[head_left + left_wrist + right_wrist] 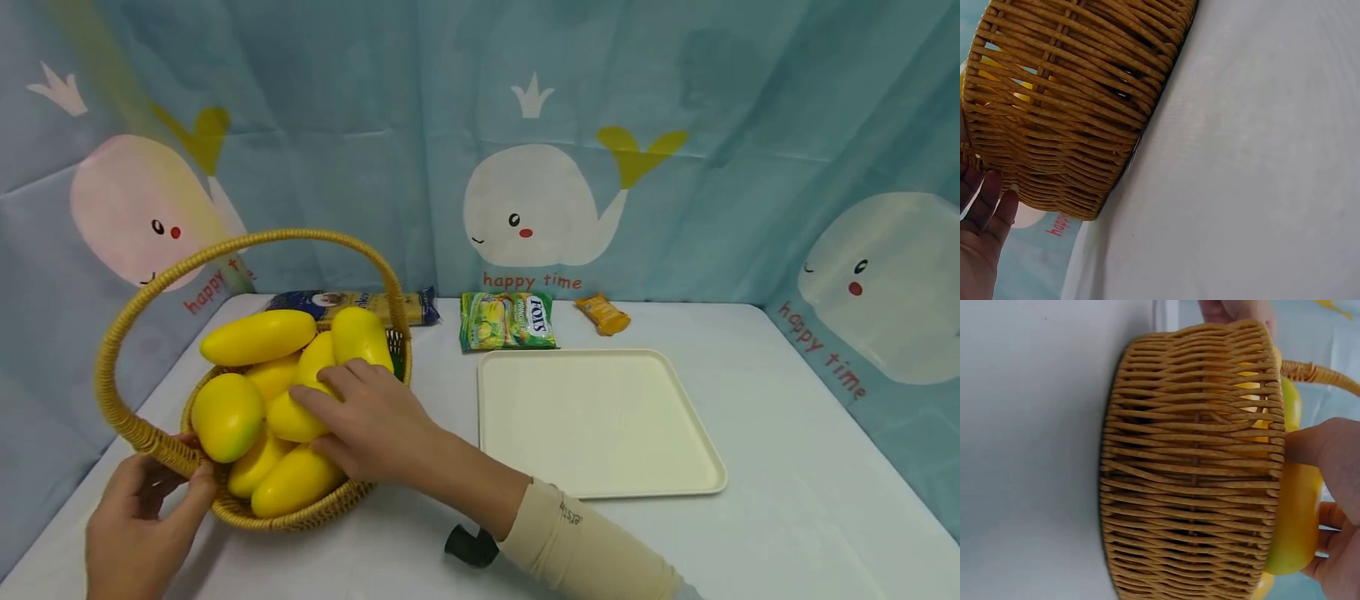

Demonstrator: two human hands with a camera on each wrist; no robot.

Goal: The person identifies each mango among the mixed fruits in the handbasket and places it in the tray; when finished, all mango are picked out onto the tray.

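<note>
A wicker basket (315, 510) with a tall arched handle stands at the left, heaped with yellow mangoes (258, 337). At its near left side my left hand (146, 517) grips the rim by the foot of the handle; its fingers show below the wickerwork in the left wrist view. My right hand (378, 421) reaches over the basket from the right. Its thumb and fingers are curled round a mango (1294, 519) among the pile, and the palm hides part of that fruit in the head view.
A cream tray (592, 417) lies right of the basket. Behind are a green FOX'S candy bag (507, 321), a small orange packet (603, 314) and a blue-and-yellow packet (360, 307) partly behind the basket. A black object (471, 547) lies under the right forearm. A whale-print curtain (360, 167) backs the table.
</note>
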